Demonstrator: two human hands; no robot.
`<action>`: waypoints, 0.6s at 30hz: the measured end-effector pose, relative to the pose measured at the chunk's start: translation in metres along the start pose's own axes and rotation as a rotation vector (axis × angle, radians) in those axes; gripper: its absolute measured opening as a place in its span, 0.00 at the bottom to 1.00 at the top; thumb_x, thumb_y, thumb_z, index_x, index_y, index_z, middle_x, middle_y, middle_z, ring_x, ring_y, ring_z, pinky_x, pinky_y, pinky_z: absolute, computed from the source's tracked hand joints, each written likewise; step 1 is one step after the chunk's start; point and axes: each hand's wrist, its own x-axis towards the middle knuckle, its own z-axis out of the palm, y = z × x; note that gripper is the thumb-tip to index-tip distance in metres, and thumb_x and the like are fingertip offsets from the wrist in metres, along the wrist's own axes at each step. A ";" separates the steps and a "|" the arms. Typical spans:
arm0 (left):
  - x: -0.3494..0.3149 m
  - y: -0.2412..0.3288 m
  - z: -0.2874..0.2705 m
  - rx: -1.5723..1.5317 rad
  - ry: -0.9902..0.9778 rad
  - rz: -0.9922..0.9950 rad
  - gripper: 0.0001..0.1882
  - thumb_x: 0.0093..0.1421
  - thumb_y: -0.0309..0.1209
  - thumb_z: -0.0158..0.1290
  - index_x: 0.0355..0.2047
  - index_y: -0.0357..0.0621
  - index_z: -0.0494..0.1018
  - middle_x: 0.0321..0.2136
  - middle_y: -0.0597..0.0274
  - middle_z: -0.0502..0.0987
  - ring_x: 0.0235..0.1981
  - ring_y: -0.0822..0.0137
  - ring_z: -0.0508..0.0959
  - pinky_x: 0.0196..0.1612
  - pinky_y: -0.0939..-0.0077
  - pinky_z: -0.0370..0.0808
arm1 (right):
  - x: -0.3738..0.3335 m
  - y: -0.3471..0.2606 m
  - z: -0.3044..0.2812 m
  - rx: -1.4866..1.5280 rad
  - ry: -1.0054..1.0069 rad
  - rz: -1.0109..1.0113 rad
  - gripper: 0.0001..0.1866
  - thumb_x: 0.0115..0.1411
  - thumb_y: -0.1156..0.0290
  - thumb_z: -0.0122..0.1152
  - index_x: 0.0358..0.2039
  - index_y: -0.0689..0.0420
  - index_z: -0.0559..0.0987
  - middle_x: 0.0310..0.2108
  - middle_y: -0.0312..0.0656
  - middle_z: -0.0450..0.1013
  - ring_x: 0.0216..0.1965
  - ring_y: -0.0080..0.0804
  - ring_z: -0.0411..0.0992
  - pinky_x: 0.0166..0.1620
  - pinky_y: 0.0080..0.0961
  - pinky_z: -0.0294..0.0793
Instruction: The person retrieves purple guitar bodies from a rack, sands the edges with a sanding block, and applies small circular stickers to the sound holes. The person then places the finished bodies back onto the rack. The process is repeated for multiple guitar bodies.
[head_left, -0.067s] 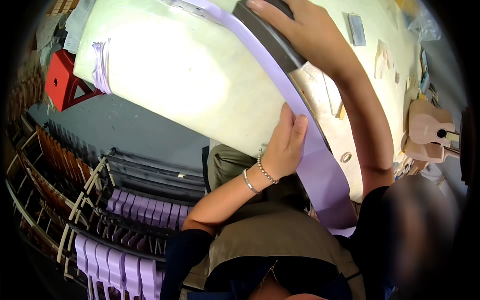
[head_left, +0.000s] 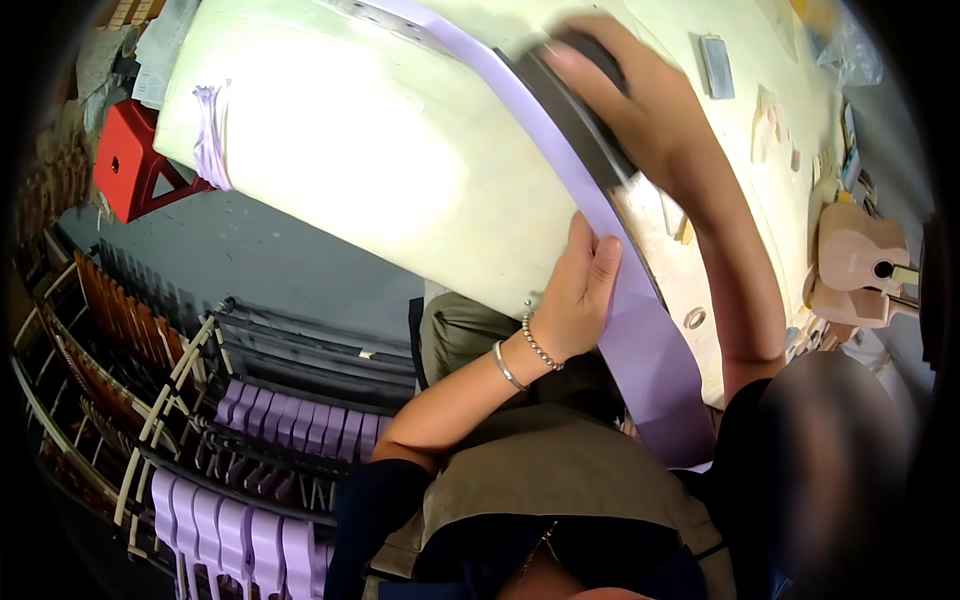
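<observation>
A long lilac piece that looks like a ukulele or guitar neck [head_left: 655,370] runs slantwise from the far edge down to my body. Small holes show near its far end. My left hand [head_left: 580,290] is closed on its left side, thumb lying on the lilac face and bracelets at the wrist. In my right hand [head_left: 630,90], slightly blurred, is a long dark block like a sanding block [head_left: 570,115]. The block lies lengthwise along the neck's right edge; its underside is hidden.
Beneath the work spreads a pale table [head_left: 370,150], with lilac strips [head_left: 211,140] at its left end. A grey block [head_left: 716,66] lies farther right. Beside a red stool [head_left: 130,165] is grey floor. Racks of lilac necks [head_left: 240,530] stand at lower left; bare wooden instrument bodies [head_left: 858,250] at right.
My right hand and the dark block have slid toward me and rightward along the neck. My left hand keeps its hold, while the whole view has shifted slightly.
</observation>
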 end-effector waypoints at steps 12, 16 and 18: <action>0.011 0.053 0.011 0.149 -0.048 0.068 0.37 0.56 0.46 0.52 0.54 0.30 0.51 0.38 0.47 0.71 0.37 0.64 0.73 0.43 0.75 0.69 | 0.001 0.016 -0.070 0.248 0.335 0.094 0.28 0.58 0.47 0.49 0.48 0.57 0.71 0.42 0.43 0.71 0.42 0.27 0.68 0.46 0.20 0.64; 0.030 0.216 0.047 0.792 -0.193 0.513 0.38 0.53 0.52 0.53 0.46 0.26 0.58 0.34 0.45 0.73 0.40 0.59 0.75 0.43 0.72 0.71 | -0.069 0.023 -0.162 0.297 0.497 0.085 0.27 0.58 0.48 0.48 0.49 0.57 0.70 0.45 0.42 0.69 0.46 0.27 0.65 0.50 0.19 0.60; 0.030 0.260 0.074 0.980 -0.212 0.728 0.26 0.51 0.45 0.56 0.38 0.34 0.62 0.30 0.50 0.73 0.37 0.57 0.75 0.38 0.69 0.72 | -0.111 0.028 -0.195 0.338 0.603 0.066 0.28 0.59 0.48 0.47 0.50 0.58 0.69 0.46 0.42 0.67 0.47 0.28 0.64 0.51 0.19 0.59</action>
